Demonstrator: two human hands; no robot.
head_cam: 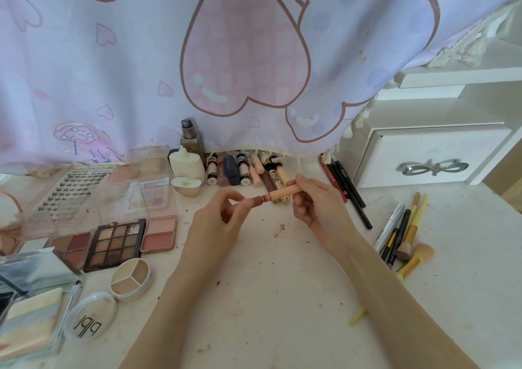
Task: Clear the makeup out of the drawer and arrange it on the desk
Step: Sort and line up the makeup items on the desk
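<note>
I saw both hands raised just above the table [282, 270], sharing one lip tube [278, 195] that lay level between them. The right hand [316, 202] had its fingers curled round the peach cap end, and the left hand [223, 213] pinched the brown end between thumb and fingertips. I took the lip tube as my landmark. Just behind it, against the hem of the heart-print curtain [245, 58], a row of small tubes [245, 171] lay side by side, with a cream bottle [187, 164] and a taller pump bottle [192, 140] at the row's left end. To the tube's right, dark pencils [350, 188] lay in a slanted bunch, and farther right a cluster of brushes [406, 241] with yellow handles rested on the table. Beyond those stood a white drawer unit [429, 157] with a bow-shaped metal handle, its front closed. To the tube's left sat an eyeshadow palette [115, 244] with a blush palette [159, 234] beside it, a lash tray [76, 188] farther back, and nearer me a round three-part cream compact [131, 278] and a round clear lid [90, 316]. Brown crumbs dotted the table under the hands.
</note>
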